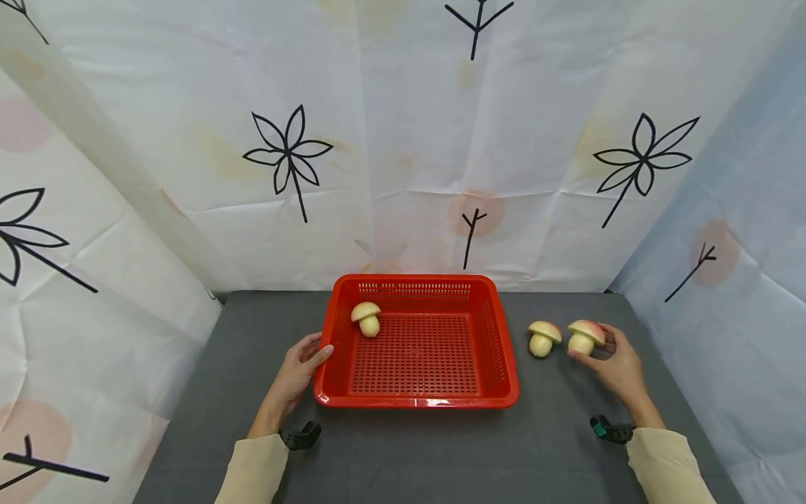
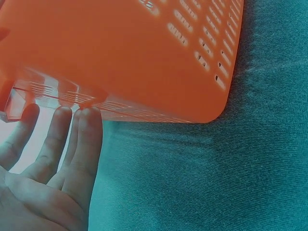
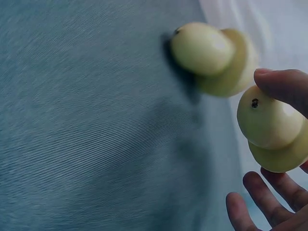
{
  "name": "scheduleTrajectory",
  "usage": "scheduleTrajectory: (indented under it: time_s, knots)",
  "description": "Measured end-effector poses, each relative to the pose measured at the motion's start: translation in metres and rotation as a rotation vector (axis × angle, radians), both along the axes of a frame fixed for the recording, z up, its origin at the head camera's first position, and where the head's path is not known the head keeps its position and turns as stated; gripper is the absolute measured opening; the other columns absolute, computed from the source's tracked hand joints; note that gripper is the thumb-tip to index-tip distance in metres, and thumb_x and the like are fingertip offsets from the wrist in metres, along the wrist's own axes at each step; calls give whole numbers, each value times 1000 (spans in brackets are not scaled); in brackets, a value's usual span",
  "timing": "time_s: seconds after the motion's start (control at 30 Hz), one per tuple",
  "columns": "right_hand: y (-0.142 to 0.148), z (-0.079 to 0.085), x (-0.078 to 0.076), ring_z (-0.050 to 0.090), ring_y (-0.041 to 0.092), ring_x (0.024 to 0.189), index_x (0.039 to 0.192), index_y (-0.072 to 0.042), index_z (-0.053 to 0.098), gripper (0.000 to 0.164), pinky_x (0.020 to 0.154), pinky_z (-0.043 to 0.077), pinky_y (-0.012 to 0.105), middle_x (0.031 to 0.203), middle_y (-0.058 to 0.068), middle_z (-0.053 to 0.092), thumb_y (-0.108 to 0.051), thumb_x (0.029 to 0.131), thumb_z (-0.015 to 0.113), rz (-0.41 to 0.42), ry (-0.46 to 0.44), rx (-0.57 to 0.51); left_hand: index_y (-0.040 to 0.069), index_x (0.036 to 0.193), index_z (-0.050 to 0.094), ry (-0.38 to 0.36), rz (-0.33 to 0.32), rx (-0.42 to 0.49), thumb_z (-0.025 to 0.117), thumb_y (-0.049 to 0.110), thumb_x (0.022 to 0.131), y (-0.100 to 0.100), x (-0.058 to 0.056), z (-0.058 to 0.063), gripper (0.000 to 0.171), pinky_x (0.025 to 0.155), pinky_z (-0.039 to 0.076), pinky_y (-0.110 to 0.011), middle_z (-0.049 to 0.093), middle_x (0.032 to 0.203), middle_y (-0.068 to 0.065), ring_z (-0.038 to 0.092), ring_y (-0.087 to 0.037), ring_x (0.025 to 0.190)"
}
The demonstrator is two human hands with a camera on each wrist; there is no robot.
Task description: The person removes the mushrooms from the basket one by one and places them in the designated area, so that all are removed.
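Observation:
A red plastic basket [image 1: 415, 402] with slotted walls stands on the grey table, one toy mushroom [image 1: 366, 319] lying in its back left part. My left hand [image 1: 301, 371] grips the basket's left side, thumb over the rim. In the left wrist view its fingertips [image 2: 89, 115] meet the outer wall. On the right, my right hand [image 1: 613, 360] holds another mushroom [image 1: 584, 337] with a reddish cap between thumb and fingers. The right wrist view shows the round stem end of this held mushroom [image 3: 269, 118]. Just left of it, a third mushroom [image 1: 543, 339] sits on the table.
The grey table [image 1: 415, 462] reaches back to a white cloth wall [image 1: 403, 140] printed with leaves and twigs. Similar cloth hangs at the left and right sides. Each wrist wears a dark camera band [image 1: 301, 435].

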State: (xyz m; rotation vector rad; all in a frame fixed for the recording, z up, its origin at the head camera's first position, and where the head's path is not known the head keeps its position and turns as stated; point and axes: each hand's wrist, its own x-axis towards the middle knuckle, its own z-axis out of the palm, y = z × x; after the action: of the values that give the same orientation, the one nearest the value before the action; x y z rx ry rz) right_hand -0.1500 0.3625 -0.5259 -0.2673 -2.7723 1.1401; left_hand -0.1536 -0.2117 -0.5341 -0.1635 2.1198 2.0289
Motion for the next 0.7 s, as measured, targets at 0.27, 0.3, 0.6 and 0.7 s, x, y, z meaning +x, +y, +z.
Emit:
scheduleTrajectory:
  time_s: [0.27, 0.3, 0.6, 0.7]
  knots:
    - [5, -27, 1, 49, 48, 116, 151, 10, 28, 93, 89, 43, 61, 137, 35, 43, -29, 87, 83, -34, -70, -13, 3, 147, 46, 9, 2, 6, 66, 26, 101, 1, 0, -2, 55, 88, 58, -34, 54, 142, -23, 62, -32, 118]
    - [5, -29, 1, 49, 48, 116, 151, 11, 28, 93, 90, 42, 61, 137, 35, 44, -28, 86, 83, -41, -66, -10, 3, 147, 46, 10, 3, 5, 66, 26, 101, 1, 0, -2, 55, 88, 58, -34, 54, 142, -23, 62, -32, 118]
    - [3, -30, -1, 47, 51, 116, 151, 12, 29, 93, 92, 39, 64, 138, 38, 42, -23, 84, 84, -54, -24, 24, 3, 146, 46, 10, 2, 1, 66, 26, 101, 1, 0, -2, 55, 90, 58, -40, 55, 141, -24, 61, -36, 119]
    - [2, -24, -4, 44, 53, 119, 152, 10, 29, 95, 93, 38, 66, 139, 38, 39, -25, 84, 84, -45, -13, 42, 3, 146, 46, 10, 0, 3, 65, 25, 102, 1, 0, -1, 54, 90, 58, -41, 55, 141, -25, 61, -37, 118]
